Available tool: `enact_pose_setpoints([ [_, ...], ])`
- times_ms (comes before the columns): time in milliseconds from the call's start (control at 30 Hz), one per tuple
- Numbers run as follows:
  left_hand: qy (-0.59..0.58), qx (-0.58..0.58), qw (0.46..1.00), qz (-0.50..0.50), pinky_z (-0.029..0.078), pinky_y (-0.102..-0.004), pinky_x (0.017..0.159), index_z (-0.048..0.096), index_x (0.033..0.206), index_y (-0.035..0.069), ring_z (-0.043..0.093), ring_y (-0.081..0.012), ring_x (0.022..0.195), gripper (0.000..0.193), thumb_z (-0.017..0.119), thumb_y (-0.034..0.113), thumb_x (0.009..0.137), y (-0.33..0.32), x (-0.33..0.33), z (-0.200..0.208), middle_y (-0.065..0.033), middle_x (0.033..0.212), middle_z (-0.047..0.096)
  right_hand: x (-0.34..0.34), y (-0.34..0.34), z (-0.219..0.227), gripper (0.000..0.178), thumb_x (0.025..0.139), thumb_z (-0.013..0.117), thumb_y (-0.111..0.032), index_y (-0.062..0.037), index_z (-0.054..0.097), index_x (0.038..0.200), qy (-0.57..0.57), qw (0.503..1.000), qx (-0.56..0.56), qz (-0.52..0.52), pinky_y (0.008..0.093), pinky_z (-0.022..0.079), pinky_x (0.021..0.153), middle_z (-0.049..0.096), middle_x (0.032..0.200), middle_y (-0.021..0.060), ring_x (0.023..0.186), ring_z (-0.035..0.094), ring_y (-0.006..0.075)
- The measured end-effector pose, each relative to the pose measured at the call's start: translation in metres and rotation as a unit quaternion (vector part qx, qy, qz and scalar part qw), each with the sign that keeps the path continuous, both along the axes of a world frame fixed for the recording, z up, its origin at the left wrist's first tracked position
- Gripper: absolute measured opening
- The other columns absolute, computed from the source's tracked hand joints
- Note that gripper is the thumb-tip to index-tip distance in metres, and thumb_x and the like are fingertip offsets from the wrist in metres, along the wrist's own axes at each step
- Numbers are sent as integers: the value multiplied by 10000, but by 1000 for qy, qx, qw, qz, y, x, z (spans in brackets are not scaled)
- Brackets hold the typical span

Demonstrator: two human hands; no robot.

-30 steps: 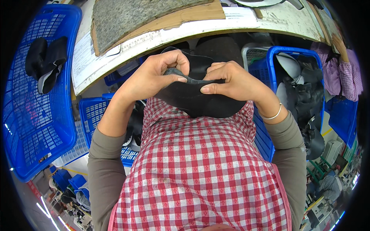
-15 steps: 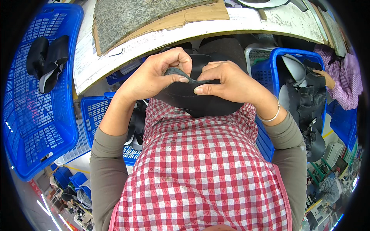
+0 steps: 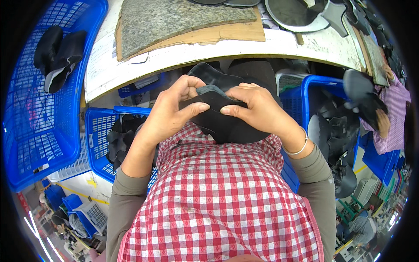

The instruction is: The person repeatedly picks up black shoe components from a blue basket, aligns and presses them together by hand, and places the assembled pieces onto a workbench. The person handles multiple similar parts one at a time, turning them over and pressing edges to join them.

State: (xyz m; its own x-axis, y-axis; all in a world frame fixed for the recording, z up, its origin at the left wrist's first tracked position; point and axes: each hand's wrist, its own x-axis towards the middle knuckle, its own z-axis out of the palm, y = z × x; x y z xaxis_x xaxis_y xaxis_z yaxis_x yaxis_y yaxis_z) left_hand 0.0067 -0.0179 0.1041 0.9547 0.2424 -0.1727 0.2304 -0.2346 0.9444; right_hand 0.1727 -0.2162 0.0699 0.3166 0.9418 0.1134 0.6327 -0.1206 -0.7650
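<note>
Seated-height view of a workplace, its parts given from largest to smallest. The white bench (image 3: 325, 50), bowed by the lens, spans the top. A checked apron (image 3: 214, 196) fills the lower middle. A tall blue basket (image 3: 48, 120) stands left of the bench; a lower basket (image 3: 97, 135) and a right-hand basket (image 3: 307, 105), both bearing dark pieces, flank the person, presumably to keep the pieces within arm's reach. On the bench a speckled slab (image 3: 187, 24) rests on brown cardboard (image 3: 214, 38), perhaps to spare the bench top. The black piece (image 3: 235, 126) is held before the apron, clear of the bench's near edge, its greyish inner face partly exposed at the fold. The left hand (image 3: 174, 102) and right hand (image 3: 257, 105) grip its upper edge from opposite sides, thumbs on the near face and fingers behind, each pinching the material; the fingertips are partly hidden. This paired hold probably keeps the limp edge taut between the thumbs. At far right, a co-worker's hand (image 3: 383, 124) holds a dark piece. Smallest: a pale bracelet (image 3: 304, 146) on the right wrist.
</note>
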Motion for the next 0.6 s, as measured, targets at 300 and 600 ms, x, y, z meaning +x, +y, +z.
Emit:
enact_pose_setpoints([
  [300, -28, 49, 998, 23, 539, -286, 888, 649, 1186, 1, 650, -101, 970, 345, 829, 32, 893, -5, -13, -6, -31, 1025, 695, -21, 20, 7, 321, 963, 746, -332, -44, 637, 1054, 6, 999, -36, 10, 492, 529, 694, 705, 897, 194, 841, 686, 434],
  [600, -33, 29, 997, 66, 523, -355, 787, 673, 985, -18, 678, -215, 870, 202, 822, 59, 873, -6, -10, -17, -122, 934, 683, -32, 16, -3, 295, 989, 722, -340, -60, 629, 984, -9, 998, -32, -59, 501, 521, 630, 705, 840, 176, 793, 697, 421],
])
